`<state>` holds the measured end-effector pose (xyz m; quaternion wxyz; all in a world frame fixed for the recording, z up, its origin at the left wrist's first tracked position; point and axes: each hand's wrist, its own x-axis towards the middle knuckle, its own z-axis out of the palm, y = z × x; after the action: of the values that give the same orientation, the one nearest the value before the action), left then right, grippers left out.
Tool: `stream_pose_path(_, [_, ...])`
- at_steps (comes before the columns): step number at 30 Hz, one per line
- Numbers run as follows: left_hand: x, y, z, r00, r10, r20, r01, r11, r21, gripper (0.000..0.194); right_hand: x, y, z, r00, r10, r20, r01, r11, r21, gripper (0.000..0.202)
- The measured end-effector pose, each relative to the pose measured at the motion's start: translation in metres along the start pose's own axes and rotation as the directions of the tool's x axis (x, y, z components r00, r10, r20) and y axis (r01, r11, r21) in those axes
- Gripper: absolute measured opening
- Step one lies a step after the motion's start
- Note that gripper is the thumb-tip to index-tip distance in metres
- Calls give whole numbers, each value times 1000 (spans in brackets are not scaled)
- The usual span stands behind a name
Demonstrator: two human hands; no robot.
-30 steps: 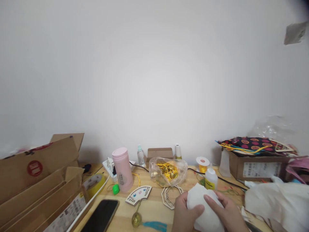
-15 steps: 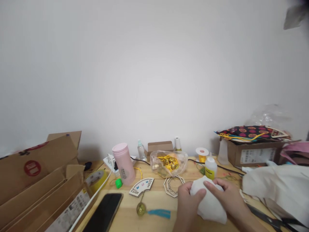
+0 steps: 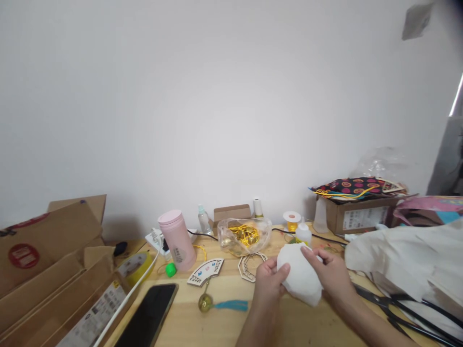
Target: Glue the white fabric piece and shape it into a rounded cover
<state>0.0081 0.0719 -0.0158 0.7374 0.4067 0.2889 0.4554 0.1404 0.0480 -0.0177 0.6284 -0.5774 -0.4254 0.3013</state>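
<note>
A white, rounded piece of soft-looking material (image 3: 299,277) is held above the wooden table (image 3: 202,332) between my hands. My left hand (image 3: 269,279) pinches its left edge, thumb on the front. At its upper right edge, my right hand (image 3: 327,272) grips with thumb and fingers. Left of my hands lies a fan-shaped wooden ornament (image 3: 206,272) with a gold bell (image 3: 205,302) and a blue tassel (image 3: 231,305). Partly behind my left hand is an octagonal wooden frame (image 3: 246,274).
Scissors (image 3: 388,303) and white sheeting (image 3: 383,255) are at the right. A phone (image 3: 146,315), pink cup (image 3: 177,241) and cardboard box (image 3: 54,299) stand or lie left. Behind are a bag of yellow cord (image 3: 245,235), glue bottle (image 3: 303,233) and spool (image 3: 291,220).
The view has shifted, so the table items appear further left and slightly higher. The white piece shows broader and flatter between my hands, and my right-hand fingers have moved along its edge.
</note>
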Motion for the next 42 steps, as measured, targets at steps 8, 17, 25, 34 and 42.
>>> stream_pose_path(8, [-7, 11, 4, 997, 48, -53, -52, 996, -72, 47, -7, -5, 6, 991, 54, 121, -64, 995, 77, 31])
stream_pose_path(17, [-7, 12, 5, 999, -22, -38, 21, 999, -32, 46, -6, -3, 4, 995, 45, 90, -59, 986, 159, 42])
stream_pose_path(25, [-5, 9, -1, 996, -51, -72, 51, 999, 1, 35, -5, -6, 4, 990, 47, 135, -70, 983, 169, 30])
stream_pose_path(34, [-3, 9, 0, 995, 34, -92, -35, 999, -9, 32, -7, -7, 6, 976, 18, 216, -65, 975, 213, 42])
stream_pose_path(42, [-5, 13, 0, 992, 74, -105, -76, 997, -10, 35, -6, -1, 5, 944, 26, 330, -105, 969, 223, 36])
